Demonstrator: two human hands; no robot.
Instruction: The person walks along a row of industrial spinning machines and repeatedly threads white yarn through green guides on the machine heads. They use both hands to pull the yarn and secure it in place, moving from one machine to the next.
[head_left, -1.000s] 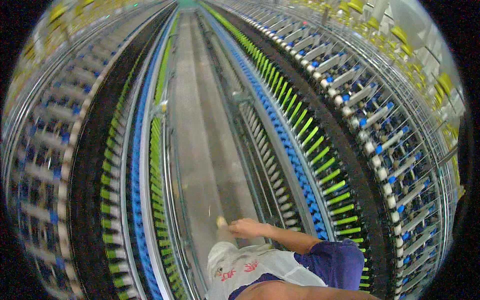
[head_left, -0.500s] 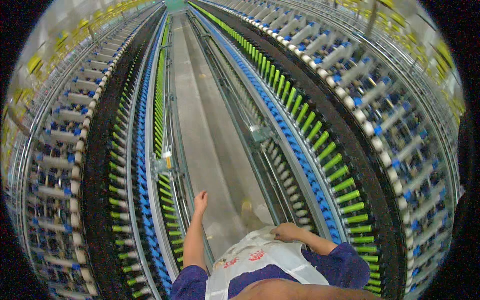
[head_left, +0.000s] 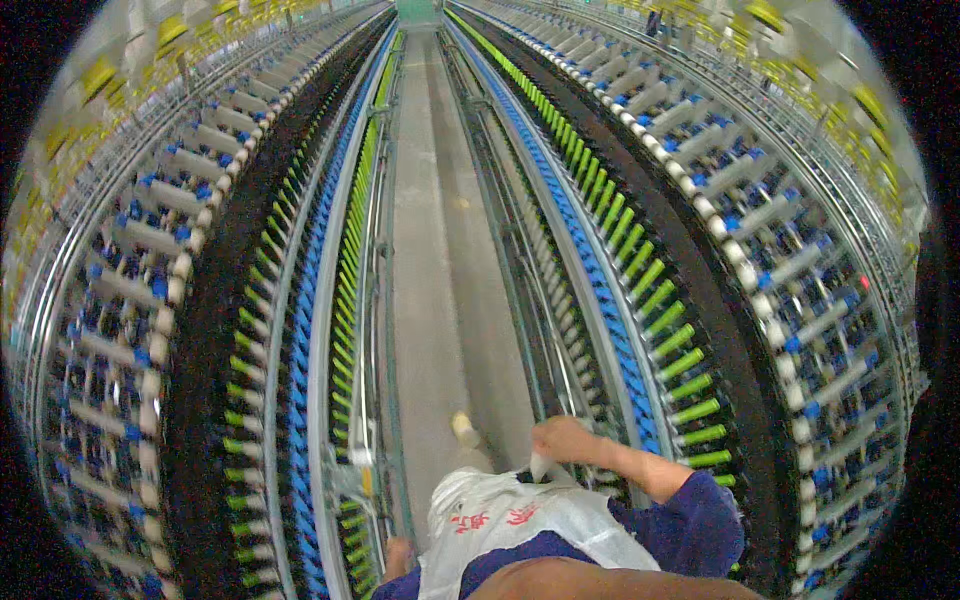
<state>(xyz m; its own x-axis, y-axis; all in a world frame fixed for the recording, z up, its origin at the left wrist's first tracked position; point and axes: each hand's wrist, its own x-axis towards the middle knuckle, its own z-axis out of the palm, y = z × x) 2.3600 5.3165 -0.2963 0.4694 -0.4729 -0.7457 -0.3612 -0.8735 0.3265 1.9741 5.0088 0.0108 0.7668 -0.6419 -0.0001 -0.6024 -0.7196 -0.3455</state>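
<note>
My right hand [head_left: 563, 440] is raised over the front of the white apron [head_left: 480, 545], its fingers curled closed. Just below them a small white piece [head_left: 540, 467] stands up beside a dark gap in the apron; whether it is the apron's own edge or a separate thing, I cannot tell. My left hand [head_left: 398, 553] hangs low at my left side, close to the left machine's rail; it is small and blurred, so its fingers are unclear. Red marks are printed on the apron. One light-coloured shoe [head_left: 464, 429] shows ahead of it.
A narrow grey aisle [head_left: 430, 220] runs between two long spinning frames. Each carries rows of green bobbins [head_left: 690, 362], blue parts [head_left: 625, 370] and white rollers [head_left: 740, 280]. A metal box-like carriage [head_left: 350, 470] sits on the left rail, near my left arm. Yellow bobbins [head_left: 95, 80] hang higher up.
My left hand has dropped from in front of me down to my side. The right hand has lifted slightly off the apron. I have moved forward along the aisle, and the left carriage is now nearer.
</note>
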